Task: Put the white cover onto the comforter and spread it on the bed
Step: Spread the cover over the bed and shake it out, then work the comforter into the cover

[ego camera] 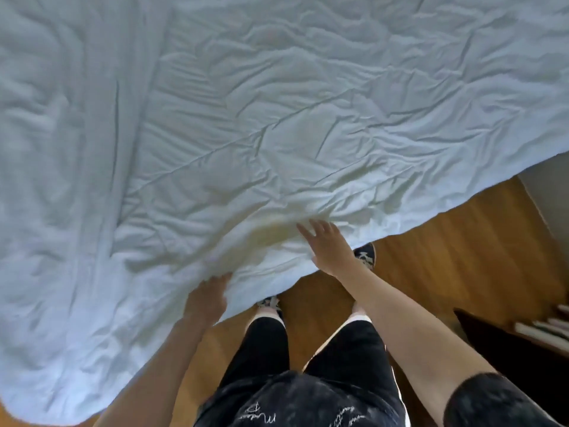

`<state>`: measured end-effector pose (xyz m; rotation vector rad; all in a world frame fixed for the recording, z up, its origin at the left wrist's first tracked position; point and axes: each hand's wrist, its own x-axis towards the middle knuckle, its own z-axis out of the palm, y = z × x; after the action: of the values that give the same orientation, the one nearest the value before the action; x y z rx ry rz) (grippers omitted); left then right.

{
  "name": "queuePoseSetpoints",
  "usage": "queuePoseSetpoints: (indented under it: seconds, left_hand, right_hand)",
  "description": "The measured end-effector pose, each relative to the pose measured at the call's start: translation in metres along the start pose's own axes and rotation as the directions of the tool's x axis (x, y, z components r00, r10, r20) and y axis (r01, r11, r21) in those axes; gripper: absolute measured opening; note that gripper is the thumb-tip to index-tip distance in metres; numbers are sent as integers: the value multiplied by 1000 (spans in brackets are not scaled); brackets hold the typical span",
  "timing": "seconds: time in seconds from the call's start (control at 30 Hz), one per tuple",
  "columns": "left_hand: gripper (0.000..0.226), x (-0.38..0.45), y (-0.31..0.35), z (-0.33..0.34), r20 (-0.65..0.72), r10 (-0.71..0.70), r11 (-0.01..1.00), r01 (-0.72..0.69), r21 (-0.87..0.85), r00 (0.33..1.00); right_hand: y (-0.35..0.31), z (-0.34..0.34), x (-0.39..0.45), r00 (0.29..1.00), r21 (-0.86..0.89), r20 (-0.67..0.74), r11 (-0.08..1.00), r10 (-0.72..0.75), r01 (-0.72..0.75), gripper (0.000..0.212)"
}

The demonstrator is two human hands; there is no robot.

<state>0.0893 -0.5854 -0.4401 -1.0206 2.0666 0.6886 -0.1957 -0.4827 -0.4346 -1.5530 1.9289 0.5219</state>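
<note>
1. Wrinkled white fabric cover (pixel 246 118) fills most of the view, spread over the bed, its near edge hanging above the brown wooden floor (pixel 446 241).
2. Left hand (pixel 207 298) grips that near edge from beneath, fingers curled into the cloth.
3. Right hand (pixel 329 245) lies flat on the cover just right of the left hand, fingers straight and spread.
4. Whether the comforter sits inside the cover is hard to tell; only faint yellowish patches show through near the hands.
5. Dark patterned shoes (pixel 366 255) stand on the floor below the edge, with a dark shelf of books (pixel 551 328) at the near right.
</note>
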Motion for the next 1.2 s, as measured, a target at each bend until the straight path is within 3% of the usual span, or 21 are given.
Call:
queuePoseSetpoints:
  seconds: [0.07,0.13,0.17,0.2,0.3,0.4,0.57,0.7,0.9,1.2]
  left_hand:
    - [53,-15,5,16,170,4,999,-10,36,985]
    - [49,-35,17,31,301,-26,1000,21,22,953]
    - [47,-44,27,34,331,-52,999,54,5,942]
    - [46,-51,38,33,337,-87,995,100,-22,938]
    - [46,-63,81,13,278,-193,964,235,-125,941]
    - [44,-64,125,-18,187,-276,914,318,-252,943]
    - [40,-48,179,-69,87,-273,856,284,-432,958]
    - [39,-32,193,-104,92,-228,785,239,-572,969]
    - [41,-38,171,-157,29,-208,843,194,-502,978]
    - [37,-35,113,-207,-126,-411,749,256,-611,903]
  right_hand:
    - [9,-5,5,938,-10,322,990,-129,140,78]
    - [12,-10,-5,771,39,606,975,-196,217,72]
    - [15,-11,-13,716,97,660,971,-228,220,68]
    - [20,-13,-21,708,152,656,965,-259,213,65]
    - [47,-26,-47,831,322,506,945,-230,65,55]
    - [87,-58,-65,882,320,432,946,-187,44,49]
    - [142,-108,-66,919,248,393,966,-36,-68,40]
    - [157,-146,-60,931,210,353,962,92,-175,44]
    - [131,-212,-50,961,208,274,975,25,-85,42]
    - [73,-283,26,959,120,232,983,-163,138,42]
